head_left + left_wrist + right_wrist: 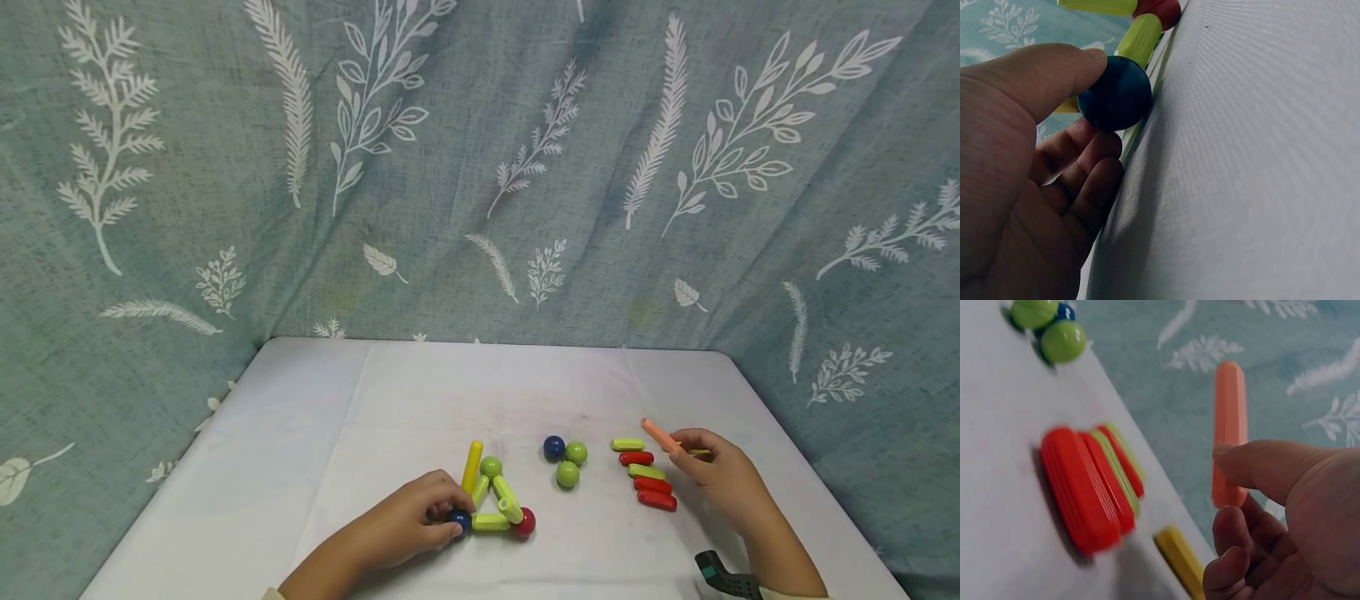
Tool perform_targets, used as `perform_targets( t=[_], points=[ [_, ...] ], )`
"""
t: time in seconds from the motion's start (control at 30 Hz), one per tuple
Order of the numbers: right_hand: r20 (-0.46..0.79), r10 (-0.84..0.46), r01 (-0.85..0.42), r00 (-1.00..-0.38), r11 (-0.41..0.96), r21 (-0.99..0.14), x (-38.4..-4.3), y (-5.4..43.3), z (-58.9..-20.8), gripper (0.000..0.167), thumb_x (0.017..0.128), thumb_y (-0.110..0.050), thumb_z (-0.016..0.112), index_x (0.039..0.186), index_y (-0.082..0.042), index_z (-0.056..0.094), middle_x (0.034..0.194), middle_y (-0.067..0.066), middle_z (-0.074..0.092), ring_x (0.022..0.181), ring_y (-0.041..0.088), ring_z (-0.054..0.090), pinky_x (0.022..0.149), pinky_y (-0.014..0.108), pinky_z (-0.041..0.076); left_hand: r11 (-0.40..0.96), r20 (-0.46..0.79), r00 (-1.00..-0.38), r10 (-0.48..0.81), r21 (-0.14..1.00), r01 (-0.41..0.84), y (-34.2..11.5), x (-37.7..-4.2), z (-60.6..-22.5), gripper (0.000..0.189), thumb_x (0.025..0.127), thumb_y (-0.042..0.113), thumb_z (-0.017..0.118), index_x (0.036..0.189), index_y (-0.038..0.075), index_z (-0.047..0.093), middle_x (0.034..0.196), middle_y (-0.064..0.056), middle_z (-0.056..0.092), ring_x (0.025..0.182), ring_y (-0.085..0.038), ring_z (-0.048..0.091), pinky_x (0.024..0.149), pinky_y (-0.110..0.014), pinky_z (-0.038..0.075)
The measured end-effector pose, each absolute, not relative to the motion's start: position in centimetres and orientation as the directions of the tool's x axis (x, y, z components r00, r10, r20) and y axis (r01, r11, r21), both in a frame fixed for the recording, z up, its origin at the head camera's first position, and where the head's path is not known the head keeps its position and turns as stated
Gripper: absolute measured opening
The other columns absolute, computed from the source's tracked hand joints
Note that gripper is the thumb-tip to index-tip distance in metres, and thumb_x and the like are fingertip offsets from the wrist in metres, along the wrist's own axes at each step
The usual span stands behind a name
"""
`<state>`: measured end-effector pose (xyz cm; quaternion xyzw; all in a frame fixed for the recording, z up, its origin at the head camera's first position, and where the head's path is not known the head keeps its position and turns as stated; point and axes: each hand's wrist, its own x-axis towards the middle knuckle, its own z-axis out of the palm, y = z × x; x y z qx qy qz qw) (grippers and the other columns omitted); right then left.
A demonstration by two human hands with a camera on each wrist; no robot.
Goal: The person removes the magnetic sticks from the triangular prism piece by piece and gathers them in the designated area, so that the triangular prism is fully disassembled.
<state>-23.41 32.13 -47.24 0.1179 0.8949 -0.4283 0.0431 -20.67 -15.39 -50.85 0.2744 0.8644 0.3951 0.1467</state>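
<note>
My left hand [422, 514] grips a dark blue ball [1115, 94] between thumb and fingers at the near-left corner of a triangle of joined rods and balls. A lime rod [491, 522] runs from that ball to a red ball [527, 522]; a green ball [491, 467] forms the far corner. One more lime stick [509, 508] points up near the red ball, and a long yellow rod [472, 467] rises beside the left hand. At the right, my right hand [716, 475] pinches an orange rod [1230, 425] by one end, held up over the table.
Red and lime rods [647, 471] lie in a row left of the right hand. A yellow rod [1180, 559] lies below that hand. Mid-table sit a blue ball [554, 448] and two green balls [567, 474]. Patterned cloth [480, 167] hangs behind the white table [420, 392].
</note>
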Motion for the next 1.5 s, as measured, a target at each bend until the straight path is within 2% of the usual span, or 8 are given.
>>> perform_targets(
  t=[0.27, 0.47, 0.7, 0.8, 0.87, 1.0, 1.27, 1.5],
  points=[
    [-0.203, 0.197, 0.283, -0.959, 0.663, -0.693, -23.5, 35.4, -48.3, 0.054, 0.097, -0.046, 0.074, 0.137, -0.012, 0.064, 0.128, 0.015, 0.065, 0.100, 0.029, 0.057, 0.069, 0.033, 0.052, 0.534, -0.048, -0.806, 0.589, 0.772, 0.344, -15.3, -20.6, -50.8, 0.022, 0.097, 0.037, 0.076, 0.118, 0.039, 0.070, 0.117, 0.016, 0.059, 0.102, -0.006, 0.056, 0.090, -0.026, 0.051],
    [-0.208, 0.209, 0.295, -0.956, 0.689, -0.663, -23.6, 37.0, -49.1, 0.062, 0.095, -0.052, 0.073, 0.140, -0.010, 0.063, 0.138, 0.020, 0.061, 0.108, 0.030, 0.060, 0.071, 0.031, 0.053, 0.532, -0.040, -0.808, 0.588, 0.771, 0.349, -15.3, -20.5, -50.8, 0.022, 0.097, 0.036, 0.075, 0.118, 0.040, 0.069, 0.117, 0.016, 0.059, 0.102, -0.006, 0.057, 0.091, -0.026, 0.052],
    [-0.207, 0.225, 0.305, -0.952, 0.742, -0.597, -23.8, 38.1, -49.7, 0.064, 0.098, -0.051, 0.070, 0.140, -0.004, 0.060, 0.138, 0.027, 0.060, 0.112, 0.037, 0.058, 0.077, 0.040, 0.054, 0.531, -0.041, -0.805, 0.592, 0.771, 0.351, -15.3, -20.6, -50.8, 0.022, 0.098, 0.035, 0.075, 0.118, 0.040, 0.069, 0.117, 0.016, 0.058, 0.102, -0.007, 0.057, 0.091, -0.025, 0.052],
    [-0.225, 0.235, 0.324, -0.946, 0.737, -0.594, -23.8, 38.3, -49.8, 0.062, 0.099, -0.048, 0.070, 0.140, -0.003, 0.060, 0.138, 0.029, 0.058, 0.113, 0.039, 0.056, 0.079, 0.044, 0.055, 0.533, -0.044, -0.806, 0.590, 0.771, 0.348, -15.3, -20.6, -50.8, 0.022, 0.098, 0.036, 0.075, 0.118, 0.040, 0.069, 0.117, 0.016, 0.058, 0.102, -0.007, 0.057, 0.090, -0.025, 0.052],
    [-0.227, 0.246, 0.334, -0.942, 0.735, -0.590, -23.9, 38.4, -49.9, 0.056, 0.099, -0.041, 0.071, 0.140, -0.004, 0.060, 0.139, 0.029, 0.057, 0.116, 0.043, 0.056, 0.084, 0.052, 0.055, 0.530, -0.042, -0.805, 0.591, 0.773, 0.349, -15.3, -20.6, -50.8, 0.022, 0.097, 0.035, 0.075, 0.118, 0.040, 0.069, 0.116, 0.016, 0.059, 0.102, -0.007, 0.057, 0.091, -0.025, 0.052],
    [-0.227, 0.270, 0.352, -0.936, 0.736, -0.578, -24.2, 38.4, -50.2, 0.051, 0.099, -0.033, 0.072, 0.140, -0.004, 0.061, 0.146, 0.031, 0.053, 0.127, 0.049, 0.051, 0.095, 0.067, 0.048, 0.526, -0.034, -0.803, 0.595, 0.772, 0.357, -15.4, -20.6, -50.8, 0.022, 0.098, 0.036, 0.075, 0.119, 0.040, 0.069, 0.117, 0.016, 0.059, 0.102, -0.007, 0.057, 0.090, -0.025, 0.052],
    [-0.233, 0.273, 0.358, -0.934, 0.731, -0.581, -24.5, 38.2, -50.4, 0.051, 0.100, -0.022, 0.071, 0.143, 0.001, 0.056, 0.149, 0.037, 0.045, 0.127, 0.053, 0.048, 0.096, 0.066, 0.049, 0.530, -0.036, -0.806, 0.590, 0.771, 0.354, -15.4, -20.7, -50.8, 0.023, 0.098, 0.036, 0.075, 0.119, 0.041, 0.069, 0.117, 0.016, 0.059, 0.102, -0.007, 0.057, 0.091, -0.026, 0.052],
    [-0.208, 0.309, 0.372, -0.928, 0.720, -0.586, -24.6, 37.9, -50.8, 0.055, 0.100, -0.019, 0.068, 0.146, 0.004, 0.050, 0.147, 0.038, 0.047, 0.126, 0.054, 0.049, 0.095, 0.066, 0.051, 0.533, -0.044, -0.805, 0.591, 0.771, 0.349, -15.3, -20.6, -50.8, 0.022, 0.098, 0.035, 0.075, 0.119, 0.041, 0.069, 0.117, 0.016, 0.059, 0.102, -0.007, 0.057, 0.091, -0.026, 0.052]
  ],
)
